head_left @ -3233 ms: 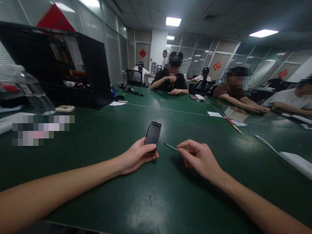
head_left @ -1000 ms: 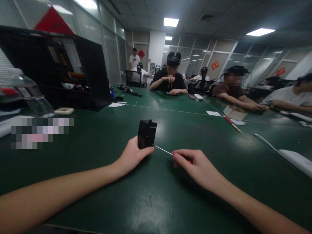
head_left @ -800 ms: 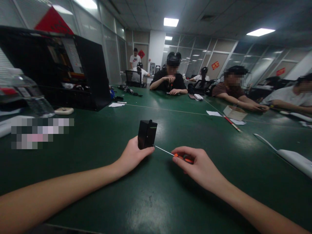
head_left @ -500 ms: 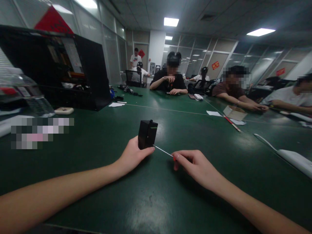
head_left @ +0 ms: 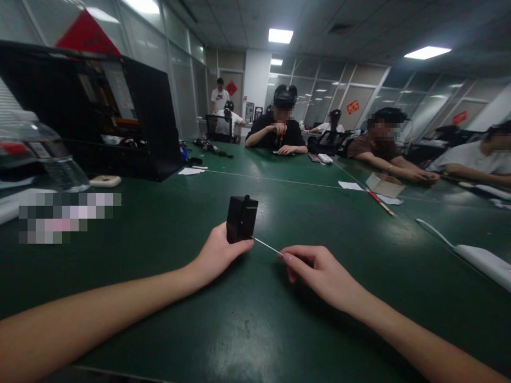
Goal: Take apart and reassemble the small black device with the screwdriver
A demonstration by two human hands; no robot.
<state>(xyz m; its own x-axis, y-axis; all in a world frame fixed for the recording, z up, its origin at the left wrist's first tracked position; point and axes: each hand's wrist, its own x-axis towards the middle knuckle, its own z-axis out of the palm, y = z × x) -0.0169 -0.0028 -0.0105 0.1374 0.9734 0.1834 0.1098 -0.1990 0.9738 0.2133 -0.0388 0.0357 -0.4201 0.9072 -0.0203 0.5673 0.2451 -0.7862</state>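
My left hand is closed round the lower part of a small black box, which stands upright over the table with a small knob on top. The thumb lies along its near lower edge. In my right hand a screwdriver is pinched between thumb and fingers. Its thin metal shaft runs to the left, and the tip meets the box at its lower right corner. The screwdriver's handle is hidden by my fingers now.
The green table reaches far ahead. A black computer case and a plastic bottle stand at left. To the right lie a small open box, a red stick and a white power strip. Several people sit beyond.
The red handle, visible earlier at my right fingertips, is covered by the fingers now; they have shifted slightly round it. The box and my left hand have hardly moved.
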